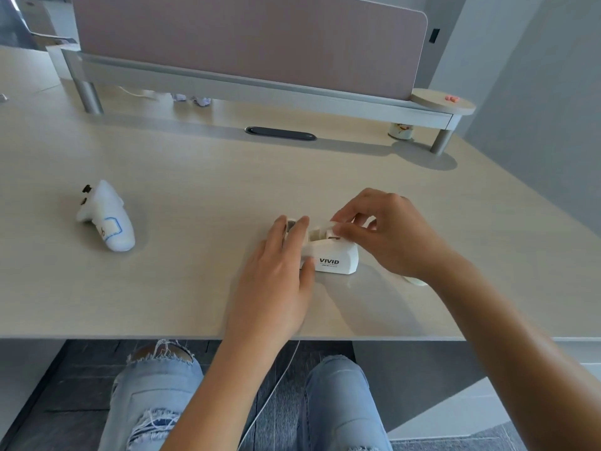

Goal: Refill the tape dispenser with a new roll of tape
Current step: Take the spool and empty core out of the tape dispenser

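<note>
A small white tape dispenser [335,255] marked VIVID stands on the pale wooden desk [195,196], near its front edge. My left hand [276,268] grips the dispenser's left end, thumb on its front side, fingers laid over the top. My right hand [387,232] reaches in from the right and pinches a small white and brown part at the top of the dispenser's well; I cannot tell what that part is. A pale round thing [416,281], perhaps a tape roll, peeks out from under my right wrist.
A white handheld controller [107,216] lies on the desk at the left. At the back stands a grey shelf riser [260,83] with a pink divider panel, a dark cable slot [279,133] before it and a small patterned cup [400,131] under its right end.
</note>
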Tool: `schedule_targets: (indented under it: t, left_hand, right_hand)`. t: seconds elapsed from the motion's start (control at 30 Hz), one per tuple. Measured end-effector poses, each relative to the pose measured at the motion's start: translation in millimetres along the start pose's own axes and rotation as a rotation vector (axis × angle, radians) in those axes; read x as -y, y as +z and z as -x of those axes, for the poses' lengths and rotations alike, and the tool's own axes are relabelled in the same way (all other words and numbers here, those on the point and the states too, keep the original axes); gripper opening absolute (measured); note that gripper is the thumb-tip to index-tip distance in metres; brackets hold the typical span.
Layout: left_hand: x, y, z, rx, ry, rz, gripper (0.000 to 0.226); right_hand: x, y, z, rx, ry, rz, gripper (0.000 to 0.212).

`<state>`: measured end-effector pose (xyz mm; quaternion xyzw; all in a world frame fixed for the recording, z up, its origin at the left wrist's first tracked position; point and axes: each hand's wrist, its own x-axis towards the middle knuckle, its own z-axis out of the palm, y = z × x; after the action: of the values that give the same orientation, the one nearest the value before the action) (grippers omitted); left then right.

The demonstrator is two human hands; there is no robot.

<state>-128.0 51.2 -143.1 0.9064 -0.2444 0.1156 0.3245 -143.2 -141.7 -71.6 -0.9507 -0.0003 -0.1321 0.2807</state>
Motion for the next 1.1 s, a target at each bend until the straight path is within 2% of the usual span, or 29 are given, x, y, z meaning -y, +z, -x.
schedule_targets:
  t: [0.2,0.33,0.47,0.57,0.67,0.73,0.83,1.0,1.1]
  left_hand:
    - [-2.2,-0.8,-0.2,-0.013,-0.013,-0.015,0.054]
    - [-3.1,-1.3,0.5,-0.021,-0.013,-0.017,0.055]
    - [-3.8,-0.7,2.6,-0.03,-0.021,0.005,0.064]
    - [-6.0,-4.1,5.1,-0.147,-0.033,0.153,0.062]
    - [-12.9,-9.4,8.3,-0.412,-0.016,0.288,0.042]
    - [-22.2,-11.9,10.1,-0.516,0.003,0.399,0.034]
    - [-47.1,-15.8,12.1,-0.44,-0.053,0.654,0.03]
    - [-74.9,-24.0,6.1,-0.195,-0.169,0.936,0.023]
    - [-82.4,-26.1,5.2,-0.108,-0.189,1.061,0.016]
  right_hand:
    - [-1.9,2.0,0.2,0.005,-0.011,0.034,0.009]
    - [0.1,-11.6,-0.9,-0.119,0.0,-0.113,0.009]
    - [2.8,-24.1,-0.7,-0.144,0.017,-0.223,0.009]
    - [2.5,-21.7,5.3,-0.143,0.093,-0.391,0.01]
    - [1.6,-16.8,15.7,-0.142,0.187,-0.609,0.012]
    - [2.9,-14.3,24.6,-0.13,0.233,-0.727,0.013]
    - [5.4,-15.9,40.1,-0.12,0.249,-0.811,0.015]
    - [10.3,-29.5,65.2,-0.134,0.204,-0.835,0.014]
    - [12.7,-37.8,76.7,-0.166,0.19,-0.82,0.015]
